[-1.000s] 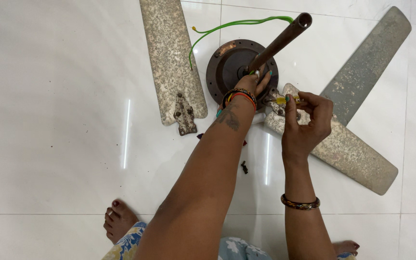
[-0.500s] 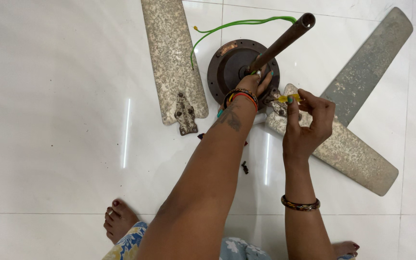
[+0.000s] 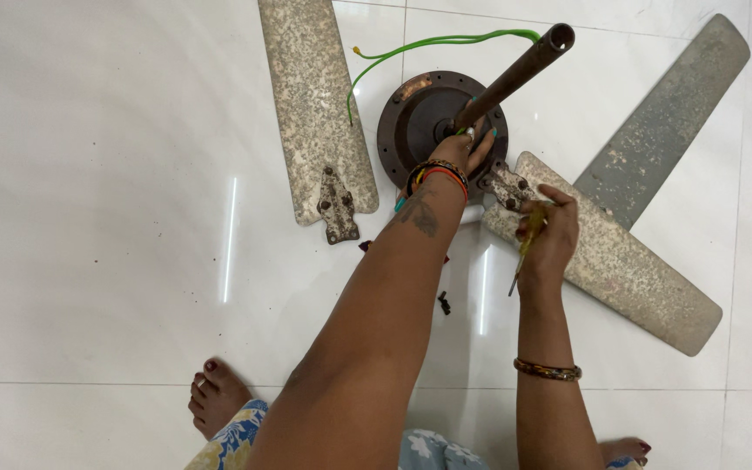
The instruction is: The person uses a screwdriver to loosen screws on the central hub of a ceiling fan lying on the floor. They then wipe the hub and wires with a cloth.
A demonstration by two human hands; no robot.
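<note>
A dark round fan motor (image 3: 411, 122) lies on the white tiled floor, with a brown down rod (image 3: 515, 78) slanting up to the right. My left hand (image 3: 466, 150), bangles at its wrist, rests on the motor at the foot of the rod. My right hand (image 3: 552, 228) holds a yellow-green-handled screwdriver (image 3: 525, 251), its shaft pointing down toward me. That hand hovers over the inner end of a speckled blade (image 3: 628, 270), beside the blade's rusty bracket (image 3: 508, 185).
A loose speckled blade (image 3: 311, 96) with its own bracket (image 3: 339, 207) lies left of the motor. A grey blade (image 3: 672, 113) reaches to the upper right. A green wire (image 3: 428, 42) curls behind the motor. Small dark screws (image 3: 444, 303) lie between my arms. My foot (image 3: 215, 396) is at lower left.
My right hand has drawn back from the bracket and turned, so the screwdriver now points down toward me. My left hand stays on the motor.
</note>
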